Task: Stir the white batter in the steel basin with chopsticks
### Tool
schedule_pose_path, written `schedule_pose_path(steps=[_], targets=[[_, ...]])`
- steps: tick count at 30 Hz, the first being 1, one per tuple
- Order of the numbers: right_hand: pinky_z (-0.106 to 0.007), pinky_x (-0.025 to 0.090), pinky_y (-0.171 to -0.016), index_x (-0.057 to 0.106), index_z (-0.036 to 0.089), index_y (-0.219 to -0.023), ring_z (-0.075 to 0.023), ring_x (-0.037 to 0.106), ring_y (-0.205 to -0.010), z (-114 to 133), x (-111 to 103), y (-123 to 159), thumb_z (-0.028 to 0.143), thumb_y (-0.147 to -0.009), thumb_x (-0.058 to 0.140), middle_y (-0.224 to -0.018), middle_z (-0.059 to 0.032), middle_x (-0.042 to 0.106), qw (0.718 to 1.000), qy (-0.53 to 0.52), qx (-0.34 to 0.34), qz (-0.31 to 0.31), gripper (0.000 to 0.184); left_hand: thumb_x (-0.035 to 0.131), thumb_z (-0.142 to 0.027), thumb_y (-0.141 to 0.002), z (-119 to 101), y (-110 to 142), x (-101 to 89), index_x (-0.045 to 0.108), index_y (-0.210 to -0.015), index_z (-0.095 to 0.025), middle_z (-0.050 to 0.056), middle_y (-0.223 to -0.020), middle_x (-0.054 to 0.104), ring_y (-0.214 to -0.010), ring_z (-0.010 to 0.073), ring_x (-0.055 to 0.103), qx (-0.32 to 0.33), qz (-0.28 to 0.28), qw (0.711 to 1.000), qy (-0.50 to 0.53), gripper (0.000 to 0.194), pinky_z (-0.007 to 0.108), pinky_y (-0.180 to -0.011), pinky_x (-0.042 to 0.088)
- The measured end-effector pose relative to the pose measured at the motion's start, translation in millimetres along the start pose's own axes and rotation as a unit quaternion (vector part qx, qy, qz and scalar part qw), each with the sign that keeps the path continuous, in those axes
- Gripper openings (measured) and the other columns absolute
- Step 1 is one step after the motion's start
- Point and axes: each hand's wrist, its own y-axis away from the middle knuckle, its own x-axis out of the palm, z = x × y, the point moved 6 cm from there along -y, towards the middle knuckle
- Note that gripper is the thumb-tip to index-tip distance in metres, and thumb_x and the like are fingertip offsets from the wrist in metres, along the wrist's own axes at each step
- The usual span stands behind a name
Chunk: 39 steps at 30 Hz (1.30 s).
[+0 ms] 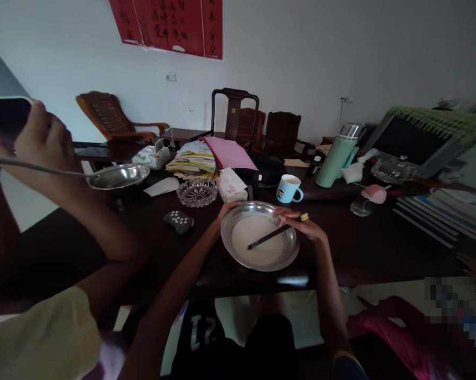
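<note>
A round metal plate (293,253) holding a white batter-like layer sits near the front edge of the dark table (380,248). My left hand (225,210) grips the plate's far-left rim, fingers curled over it. My right hand (301,222) is closed in a pinch on black chopsticks (267,237), whose tips rest in the white layer near the plate's middle.
Behind the plate are a tissue pack (230,186), a glass ashtray (197,191), a blue mug (288,188), a green flask (335,158), a remote (178,221), books (194,157) and a second metal plate (117,176). Another person's hand (44,142) holds a phone at left. Stacked books (447,211) lie at right.
</note>
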Motion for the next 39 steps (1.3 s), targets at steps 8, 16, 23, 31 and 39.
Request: schedule_pose_path(steps=[8, 16, 23, 31, 39], targets=[[-0.047, 0.035, -0.116, 0.075, 0.027, -0.066, -0.0334, 0.060, -0.124, -7.7, -13.0, -3.8, 0.074, -0.072, 0.070, -0.103, -0.0063, 0.077, 0.992, 0.011, 0.033, -0.124, 0.047, 0.053, -0.019, -0.092, 3.5, 14.3, 6.3, 0.070, -0.079, -0.013, 0.004, -0.065, 0.068, -0.057, 0.0157, 0.061, 0.012, 0.013, 1.000, 0.013, 0.023, 0.027, -0.067, 0.048], [-0.049, 0.029, -0.120, 0.072, 0.026, -0.053, -0.0364, 0.056, -0.129, -14.1, -31.8, 6.7, 0.068, -0.069, 0.075, -0.101, -0.0057, 0.079, 0.990, -0.067, 0.044, -0.116, 0.045, 0.063, -0.019, -0.087, 2.6, 10.3, 6.3, 0.069, -0.071, -0.014, 0.004, -0.060, 0.066, -0.052, 0.0156, 0.059, 0.011, 0.020, 1.000, 0.017, 0.018, 0.026, -0.060, 0.046], [-0.044, 0.030, -0.122, 0.078, 0.027, -0.068, -0.0320, 0.052, -0.136, 0.4, -0.1, -0.6, 0.075, -0.074, 0.070, -0.113, -0.0058, 0.077, 0.999, -0.003, 0.028, -0.024, 0.049, 0.064, -0.016, -0.085, 1.7, 13.3, 8.5, 0.071, -0.073, -0.016, 0.003, -0.065, 0.069, -0.055, 0.0153, 0.061, 0.031, 0.027, 0.999, 0.030, 0.014, 0.025, -0.062, 0.048], [-0.050, 0.030, -0.120, 0.072, 0.026, -0.059, -0.0367, 0.057, -0.128, -19.5, -28.0, -1.8, 0.077, -0.069, 0.071, -0.106, -0.0059, 0.078, 0.983, -0.029, 0.053, -0.171, 0.051, 0.058, -0.017, -0.089, 3.2, 8.0, 4.3, 0.070, -0.070, -0.015, 0.005, -0.063, 0.068, -0.055, 0.0168, 0.060, 0.018, 0.016, 1.000, 0.015, 0.023, 0.028, -0.063, 0.048], [-0.048, 0.028, -0.122, 0.075, 0.026, -0.059, -0.0357, 0.051, -0.135, -2.5, -15.3, 4.2, 0.073, -0.073, 0.071, -0.110, -0.0062, 0.077, 0.998, -0.035, 0.026, -0.042, 0.049, 0.058, -0.016, -0.089, 1.6, 8.8, 4.7, 0.070, -0.071, -0.016, 0.003, -0.062, 0.066, -0.057, 0.0178, 0.060, 0.036, 0.025, 0.999, 0.011, 0.022, 0.029, -0.067, 0.048]])
